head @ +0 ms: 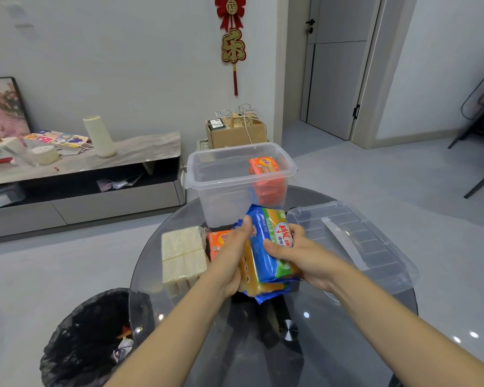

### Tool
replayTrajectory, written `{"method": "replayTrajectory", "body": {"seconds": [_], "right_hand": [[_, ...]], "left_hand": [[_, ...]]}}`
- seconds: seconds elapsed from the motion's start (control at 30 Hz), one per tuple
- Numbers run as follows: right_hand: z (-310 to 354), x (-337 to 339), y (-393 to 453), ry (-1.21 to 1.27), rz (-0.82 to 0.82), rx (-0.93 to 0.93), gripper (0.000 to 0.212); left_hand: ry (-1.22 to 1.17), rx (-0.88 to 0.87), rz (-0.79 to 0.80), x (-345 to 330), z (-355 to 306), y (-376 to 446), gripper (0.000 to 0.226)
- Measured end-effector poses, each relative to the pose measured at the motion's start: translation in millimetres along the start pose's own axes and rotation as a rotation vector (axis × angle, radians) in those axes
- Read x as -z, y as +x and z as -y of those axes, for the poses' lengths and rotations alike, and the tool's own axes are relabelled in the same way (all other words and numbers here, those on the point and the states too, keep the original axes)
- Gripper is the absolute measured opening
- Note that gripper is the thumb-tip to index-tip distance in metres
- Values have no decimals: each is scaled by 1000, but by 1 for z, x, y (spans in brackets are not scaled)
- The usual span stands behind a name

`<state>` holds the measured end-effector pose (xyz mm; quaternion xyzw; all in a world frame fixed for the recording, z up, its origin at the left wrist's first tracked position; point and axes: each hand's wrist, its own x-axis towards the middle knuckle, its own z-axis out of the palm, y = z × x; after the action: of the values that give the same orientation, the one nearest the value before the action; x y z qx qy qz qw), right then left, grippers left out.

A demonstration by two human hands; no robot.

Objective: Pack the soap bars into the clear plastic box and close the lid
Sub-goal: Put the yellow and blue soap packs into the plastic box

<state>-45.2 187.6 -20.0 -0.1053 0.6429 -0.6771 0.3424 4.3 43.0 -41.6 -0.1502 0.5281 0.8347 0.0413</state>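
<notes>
A clear plastic box (221,188) stands open at the far side of the round glass table (263,344). Inside it, at the right, orange-wrapped soap bars (264,174) are stacked. Both hands hold a blue, green and yellow soap pack (271,247) just in front of the box: my left hand (232,255) grips its left edge, my right hand (294,252) its right side. Left of my hands lie pale cream soap bars (182,255) and an orange-wrapped bar (218,243), partly hidden by my left hand. The clear lid (355,241) lies on the table to the right.
A black-lined waste bin (87,339) stands on the floor at the table's lower left. A low TV cabinet (81,174) runs along the left wall. Behind the box sits a cardboard carton (236,132). A chair leg (481,180) shows at far right.
</notes>
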Motion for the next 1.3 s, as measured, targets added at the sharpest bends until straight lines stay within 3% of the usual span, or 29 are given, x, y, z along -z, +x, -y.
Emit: {"method": "replayTrajectory", "body": {"seconds": [0.1, 0.23, 0.37, 0.5, 0.6, 0.73, 0.83, 0.97, 1.17, 1.23, 1.3], "right_hand": [[7, 1, 0, -43, 95, -13, 51], [20, 12, 2, -9, 128, -89, 30], [35, 15, 6, -14, 142, -43, 30], [68, 13, 16, 42, 167, 21, 33], [112, 10, 33, -11, 136, 93, 25], [164, -7, 77, -61, 78, 165, 21], [185, -21, 123, -58, 17, 124, 24], [176, -26, 176, -163, 12, -48, 23], [137, -30, 233, -153, 27, -232, 18], [134, -29, 240, -220, 7, -258, 30], [132, -28, 245, -356, -3, -278, 25]], "left_hand": [[15, 29, 50, -5, -1, 0, 93], [-57, 71, 54, -4, -12, 0, 79], [-121, 71, 69, -10, -39, 2, 59], [-74, 3, 70, -23, -81, 12, 59], [-24, -34, 93, -29, -127, 25, 36], [105, -95, 14, -27, -188, 56, 57], [189, -132, -83, -16, -214, 92, 61], [288, 61, -229, 8, -211, 134, 42], [329, 274, -231, 47, -175, 188, 32], [396, 290, -229, 53, -171, 196, 26], [543, 348, -206, 55, -168, 204, 19]]}}
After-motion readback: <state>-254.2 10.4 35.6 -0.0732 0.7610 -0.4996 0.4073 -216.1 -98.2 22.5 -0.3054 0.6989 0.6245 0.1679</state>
